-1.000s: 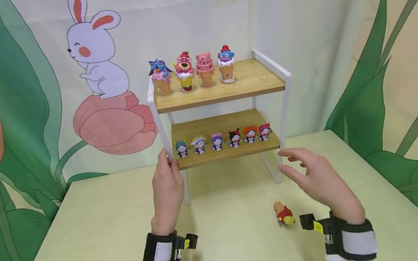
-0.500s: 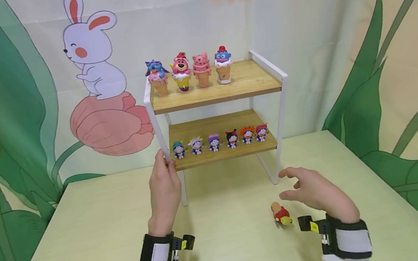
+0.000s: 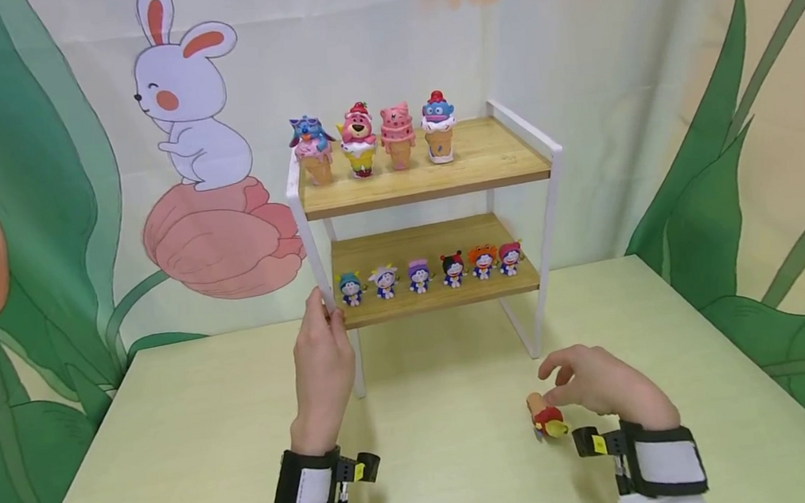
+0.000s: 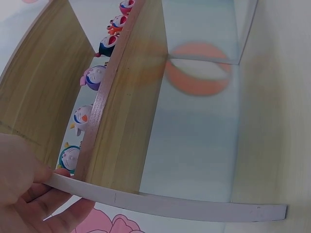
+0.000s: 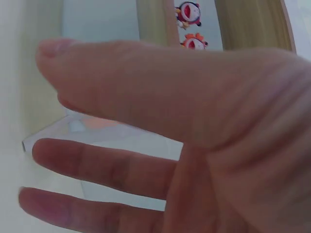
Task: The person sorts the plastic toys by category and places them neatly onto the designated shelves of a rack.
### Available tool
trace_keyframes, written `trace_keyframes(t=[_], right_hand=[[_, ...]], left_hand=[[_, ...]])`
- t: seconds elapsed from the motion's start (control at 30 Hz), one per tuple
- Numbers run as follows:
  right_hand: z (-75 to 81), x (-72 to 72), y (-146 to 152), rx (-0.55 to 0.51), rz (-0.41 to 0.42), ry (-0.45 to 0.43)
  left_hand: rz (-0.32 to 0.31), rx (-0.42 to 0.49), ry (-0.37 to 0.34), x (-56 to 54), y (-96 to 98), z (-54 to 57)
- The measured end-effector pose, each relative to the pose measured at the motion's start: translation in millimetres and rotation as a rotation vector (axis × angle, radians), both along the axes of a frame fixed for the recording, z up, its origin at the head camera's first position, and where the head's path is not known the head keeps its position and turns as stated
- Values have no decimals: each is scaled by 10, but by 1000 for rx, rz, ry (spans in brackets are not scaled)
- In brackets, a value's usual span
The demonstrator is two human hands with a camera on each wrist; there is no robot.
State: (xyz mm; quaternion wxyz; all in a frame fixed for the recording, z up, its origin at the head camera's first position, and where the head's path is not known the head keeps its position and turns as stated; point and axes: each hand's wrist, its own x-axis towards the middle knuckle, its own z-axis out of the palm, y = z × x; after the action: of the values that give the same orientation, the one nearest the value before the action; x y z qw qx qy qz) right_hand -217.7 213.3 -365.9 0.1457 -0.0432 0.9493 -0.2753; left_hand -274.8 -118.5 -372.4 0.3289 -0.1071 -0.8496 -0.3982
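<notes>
My left hand grips the white left front post of a two-tier wooden shelf; in the left wrist view, fingers and thumb close round that white post. On the pale green table lies a small ice-cream-cone figurine, tipped on its side, with a tan cone and a red and yellow top. Just above and to its right hovers my right hand, fingers loosely bent and spread from the thumb. Whether the thumb touches the figurine cannot be told. The right wrist view shows the right hand with nothing between thumb and fingers.
Several cone-shaped figurines stand along the left of the top tier. Several small blue-and-white figures in coloured hats line the lower tier's front. A printed cloth with a rabbit and tulips hangs behind the table.
My right hand has come down from beside the shelf's right front leg to just over the lying figurine. The left hand keeps its grip on the post.
</notes>
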Motion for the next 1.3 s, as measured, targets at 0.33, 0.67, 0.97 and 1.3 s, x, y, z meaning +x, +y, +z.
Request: trace_keyframes(t=[0.33, 0.67, 0.97, 1.3], right_hand=[[-88, -42, -93, -26, -60, -111], [-174, -51, -100, -31, -38, -115], [-245, -23, -96, 13, -49, -139], [-266, -34, -93, -23, -34, -110]], left_hand=[[8, -11, 11, 18, -4, 6], [2, -5, 14, 8, 1, 27], [-4, 0, 16, 15, 17, -2], [3, -7, 18, 10, 18, 5]])
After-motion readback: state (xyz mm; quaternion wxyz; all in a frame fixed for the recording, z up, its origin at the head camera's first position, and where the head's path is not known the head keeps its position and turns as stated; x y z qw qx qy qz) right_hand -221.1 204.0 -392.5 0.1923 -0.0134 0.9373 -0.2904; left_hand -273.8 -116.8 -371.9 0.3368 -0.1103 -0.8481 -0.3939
